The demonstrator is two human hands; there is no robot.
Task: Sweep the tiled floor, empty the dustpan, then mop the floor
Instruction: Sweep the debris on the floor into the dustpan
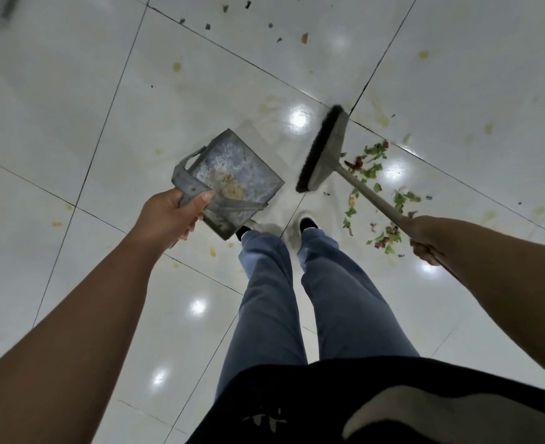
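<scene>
My left hand (172, 216) grips the near rim of a grey metal dustpan (232, 174), held above the white tiled floor (72, 107) with some yellowish crumbs inside it. My right hand (421, 238) grips the pale handle of a broom (324, 152), whose dark-bristled head hangs just right of the dustpan. A pile of green and red scraps (380, 193) lies on the tiles under the handle, right of my feet.
My legs in grey-blue trousers and my dark shoes (308, 224) stand between dustpan and scraps. Yellowish stains (177, 67) dot the tiles. Several small dark and green bits (207, 26) lie scattered at the far top of the floor.
</scene>
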